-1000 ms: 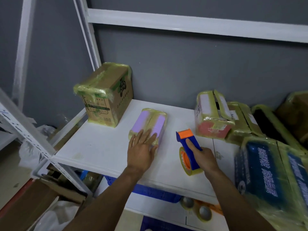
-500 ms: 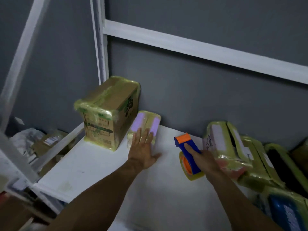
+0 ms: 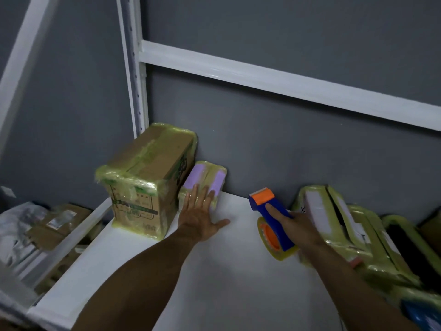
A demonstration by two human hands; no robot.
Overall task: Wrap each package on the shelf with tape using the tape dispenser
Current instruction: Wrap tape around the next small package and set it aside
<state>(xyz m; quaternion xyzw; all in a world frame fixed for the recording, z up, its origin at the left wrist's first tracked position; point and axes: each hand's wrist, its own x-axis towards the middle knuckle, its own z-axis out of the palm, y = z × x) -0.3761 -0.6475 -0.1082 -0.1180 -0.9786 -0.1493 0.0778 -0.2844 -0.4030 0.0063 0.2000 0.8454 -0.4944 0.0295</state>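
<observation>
Nearest, at the bottom right corner, one blue-printed package (image 3: 420, 315) is cut off by the frame edge. One white shelf board (image 3: 226, 278) is crossed by two bare forearms. Two hands are counted. The left hand (image 3: 202, 218) is laid flat with fingers straight; the palm is set on the board and the fingertips are rested on the near end of one purple package (image 3: 205, 181). The right hand (image 3: 301, 226) is wrapped round the blue handle of one tape dispenser (image 3: 279, 231), with the index finger stretched along it. One yellowish roll on an orange core is carried on the dispenser; contact with the board cannot be told.

The purple package is found at the back against the grey wall (image 3: 286, 139), just past the left fingertips and well apart from the dispenser hand. One tape-wrapped cardboard box (image 3: 145, 177) is stood touching its left side. At right, at least three yellow-wrapped packages (image 3: 353, 231) are piled; the exact count is hidden by overlap. Behind, one white upright (image 3: 133, 80) and one white beam (image 3: 286, 80) are seen.
</observation>
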